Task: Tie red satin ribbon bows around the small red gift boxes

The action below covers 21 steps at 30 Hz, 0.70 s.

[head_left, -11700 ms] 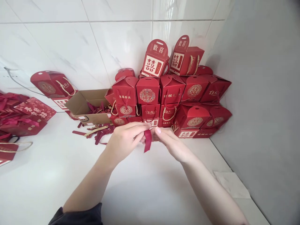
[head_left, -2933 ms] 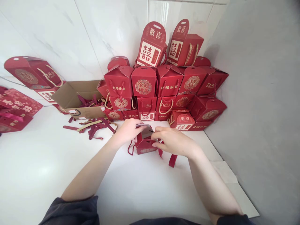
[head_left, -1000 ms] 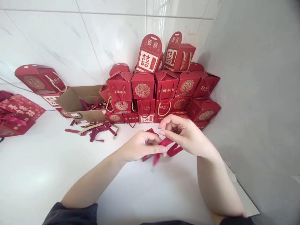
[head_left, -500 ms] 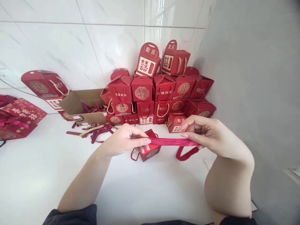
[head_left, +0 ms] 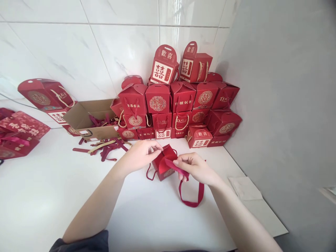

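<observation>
Now left hand (head_left: 139,156) pinching flap of smooth red card box (head_left: 165,171); right hand (head_left: 195,168) gripping satin ribbon (head_left: 190,204), narrow loop dangling onto white tabletop (head_left: 78,196).

I've got a white tabletop (head_left: 52,199) in view, running back to a tiled wall. Red gift boxes (head_left: 158,98) are stacked in the far right corner, and a cardboard carton (head_left: 78,119) sits open just left of them. Loose ribbons (head_left: 106,154) lie scattered in front of the carton, and red gift bags (head_left: 18,147) are piled at the far left. Nearer the middle, a small red box (head_left: 164,166) stands apart from the stack. I can't tell whether the ribbon loop (head_left: 191,202) to its right touches down. A sheet of paper (head_left: 245,188) lies flat at the right.
</observation>
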Each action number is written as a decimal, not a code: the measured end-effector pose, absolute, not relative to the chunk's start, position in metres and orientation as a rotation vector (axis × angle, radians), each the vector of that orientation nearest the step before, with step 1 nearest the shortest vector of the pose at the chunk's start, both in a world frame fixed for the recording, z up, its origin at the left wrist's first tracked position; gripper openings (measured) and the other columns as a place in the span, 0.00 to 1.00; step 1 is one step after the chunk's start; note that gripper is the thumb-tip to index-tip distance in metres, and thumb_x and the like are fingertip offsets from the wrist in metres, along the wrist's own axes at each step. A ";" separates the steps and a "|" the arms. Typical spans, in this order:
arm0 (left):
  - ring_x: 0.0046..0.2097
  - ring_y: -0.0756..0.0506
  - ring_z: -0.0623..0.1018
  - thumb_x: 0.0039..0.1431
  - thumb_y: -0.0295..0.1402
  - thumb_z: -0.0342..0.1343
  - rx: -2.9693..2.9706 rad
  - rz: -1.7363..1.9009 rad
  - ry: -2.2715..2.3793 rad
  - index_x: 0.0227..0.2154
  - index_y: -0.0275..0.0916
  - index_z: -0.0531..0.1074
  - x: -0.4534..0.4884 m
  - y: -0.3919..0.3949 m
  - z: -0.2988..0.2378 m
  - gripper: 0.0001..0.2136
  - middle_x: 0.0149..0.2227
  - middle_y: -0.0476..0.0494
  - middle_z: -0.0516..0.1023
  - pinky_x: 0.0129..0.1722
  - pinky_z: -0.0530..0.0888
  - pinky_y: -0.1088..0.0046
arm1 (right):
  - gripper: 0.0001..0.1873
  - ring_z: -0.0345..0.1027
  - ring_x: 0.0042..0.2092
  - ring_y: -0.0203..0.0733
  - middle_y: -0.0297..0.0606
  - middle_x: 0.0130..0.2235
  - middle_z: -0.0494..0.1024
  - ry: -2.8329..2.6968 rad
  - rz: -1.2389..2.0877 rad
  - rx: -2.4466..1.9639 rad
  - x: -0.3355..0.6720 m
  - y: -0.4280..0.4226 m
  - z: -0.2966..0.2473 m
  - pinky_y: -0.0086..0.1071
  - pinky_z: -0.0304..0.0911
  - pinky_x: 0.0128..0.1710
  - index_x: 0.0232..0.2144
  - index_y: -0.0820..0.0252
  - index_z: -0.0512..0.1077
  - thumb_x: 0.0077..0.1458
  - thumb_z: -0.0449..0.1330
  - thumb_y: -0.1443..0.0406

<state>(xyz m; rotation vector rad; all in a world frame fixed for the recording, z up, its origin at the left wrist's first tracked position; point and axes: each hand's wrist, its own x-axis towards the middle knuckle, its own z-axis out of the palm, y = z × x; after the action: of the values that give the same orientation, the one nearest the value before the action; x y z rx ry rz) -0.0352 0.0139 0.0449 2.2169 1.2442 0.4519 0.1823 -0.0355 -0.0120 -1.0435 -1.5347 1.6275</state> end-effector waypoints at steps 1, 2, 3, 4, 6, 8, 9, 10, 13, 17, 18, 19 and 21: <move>0.31 0.49 0.74 0.60 0.35 0.51 2.241 0.460 1.280 0.36 0.42 0.77 -0.036 0.017 0.042 0.10 0.33 0.49 0.78 0.30 0.67 0.74 | 0.20 0.67 0.21 0.32 0.34 0.22 0.76 -1.473 1.639 -1.047 0.182 -0.037 -0.019 0.26 0.61 0.22 0.23 0.61 0.67 0.59 0.57 0.52; 0.30 0.49 0.73 0.59 0.34 0.51 2.265 0.453 1.304 0.36 0.42 0.77 -0.036 0.019 0.040 0.09 0.32 0.49 0.78 0.30 0.66 0.74 | 0.21 0.66 0.20 0.31 0.34 0.21 0.76 -1.418 1.641 -1.048 0.181 -0.039 -0.026 0.26 0.61 0.22 0.23 0.61 0.67 0.59 0.57 0.52; 0.30 0.49 0.73 0.59 0.33 0.52 2.286 0.437 1.313 0.36 0.42 0.77 -0.035 0.021 0.037 0.09 0.31 0.49 0.77 0.30 0.65 0.74 | 0.21 0.66 0.20 0.31 0.34 0.21 0.76 -1.373 1.637 -1.050 0.180 -0.040 -0.032 0.26 0.61 0.22 0.22 0.61 0.67 0.58 0.58 0.52; 0.31 0.49 0.72 0.58 0.33 0.52 2.305 0.413 1.309 0.35 0.43 0.78 -0.035 0.023 0.035 0.09 0.31 0.49 0.75 0.30 0.64 0.74 | 0.20 0.66 0.20 0.31 0.34 0.21 0.76 -1.337 1.630 -1.057 0.178 -0.040 -0.036 0.26 0.61 0.22 0.22 0.61 0.67 0.58 0.58 0.52; 0.31 0.48 0.71 0.57 0.33 0.53 2.339 0.358 1.282 0.34 0.43 0.78 -0.033 0.026 0.030 0.09 0.28 0.50 0.72 0.30 0.64 0.74 | 0.20 0.67 0.19 0.31 0.34 0.20 0.76 -1.284 1.615 -1.086 0.176 -0.041 -0.042 0.25 0.60 0.21 0.23 0.61 0.68 0.57 0.59 0.52; 0.30 0.49 0.70 0.56 0.33 0.54 2.364 0.320 1.254 0.33 0.44 0.78 -0.032 0.028 0.028 0.08 0.27 0.50 0.70 0.30 0.63 0.74 | 0.20 0.67 0.19 0.31 0.34 0.19 0.76 -1.245 1.616 -1.123 0.175 -0.040 -0.045 0.25 0.60 0.21 0.22 0.61 0.68 0.56 0.59 0.52; 0.30 0.49 0.70 0.56 0.33 0.54 2.373 0.309 1.243 0.33 0.44 0.78 -0.031 0.029 0.027 0.08 0.26 0.50 0.69 0.30 0.63 0.74 | 0.20 0.66 0.19 0.31 0.34 0.19 0.76 -1.228 1.619 -1.142 0.174 -0.039 -0.046 0.25 0.60 0.20 0.22 0.61 0.68 0.56 0.60 0.52; 0.30 0.49 0.70 0.56 0.33 0.54 2.379 0.302 1.234 0.33 0.44 0.78 -0.031 0.030 0.026 0.08 0.26 0.51 0.68 0.30 0.62 0.74 | 0.20 0.66 0.19 0.31 0.34 0.19 0.76 -1.212 1.622 -1.163 0.174 -0.038 -0.046 0.25 0.60 0.20 0.22 0.61 0.68 0.55 0.60 0.52; 0.29 0.49 0.69 0.55 0.33 0.55 2.384 0.280 1.208 0.34 0.44 0.78 -0.030 0.031 0.026 0.08 0.25 0.51 0.66 0.29 0.62 0.74 | 0.21 0.66 0.18 0.32 0.34 0.19 0.76 -1.181 1.633 -1.213 0.173 -0.037 -0.048 0.25 0.60 0.20 0.22 0.61 0.68 0.54 0.60 0.51; 0.29 0.49 0.68 0.53 0.31 0.56 2.357 0.278 1.170 0.32 0.43 0.77 -0.028 0.031 0.027 0.06 0.26 0.52 0.68 0.29 0.62 0.75 | 0.21 0.67 0.18 0.32 0.34 0.19 0.76 -1.196 1.667 -1.194 0.171 -0.038 -0.046 0.26 0.61 0.20 0.21 0.61 0.67 0.54 0.60 0.50; 0.29 0.50 0.68 0.52 0.31 0.56 2.347 0.279 1.168 0.31 0.42 0.76 -0.028 0.031 0.027 0.05 0.25 0.52 0.68 0.29 0.62 0.75 | 0.22 0.66 0.18 0.32 0.34 0.18 0.76 -1.203 1.669 -1.186 0.171 -0.039 -0.045 0.26 0.61 0.20 0.20 0.61 0.67 0.53 0.60 0.50; 0.28 0.50 0.67 0.51 0.31 0.57 2.336 0.279 1.168 0.31 0.42 0.76 -0.028 0.031 0.027 0.05 0.25 0.53 0.67 0.28 0.61 0.75 | 0.22 0.66 0.18 0.32 0.34 0.18 0.76 -1.206 1.665 -1.184 0.171 -0.039 -0.044 0.27 0.61 0.20 0.20 0.61 0.67 0.53 0.60 0.50; 0.27 0.50 0.66 0.50 0.31 0.57 2.316 0.273 1.166 0.31 0.41 0.75 -0.027 0.030 0.026 0.04 0.24 0.53 0.65 0.27 0.60 0.75 | 0.22 0.65 0.17 0.32 0.34 0.18 0.75 -1.204 1.650 -1.188 0.172 -0.040 -0.042 0.27 0.61 0.20 0.19 0.61 0.67 0.53 0.60 0.51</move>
<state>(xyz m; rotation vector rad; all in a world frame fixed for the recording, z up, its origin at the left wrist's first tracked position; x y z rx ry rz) -0.0274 0.0304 0.0263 2.3159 1.1665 0.2732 0.1717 -0.0403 -0.0419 -1.1878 -1.2039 1.6497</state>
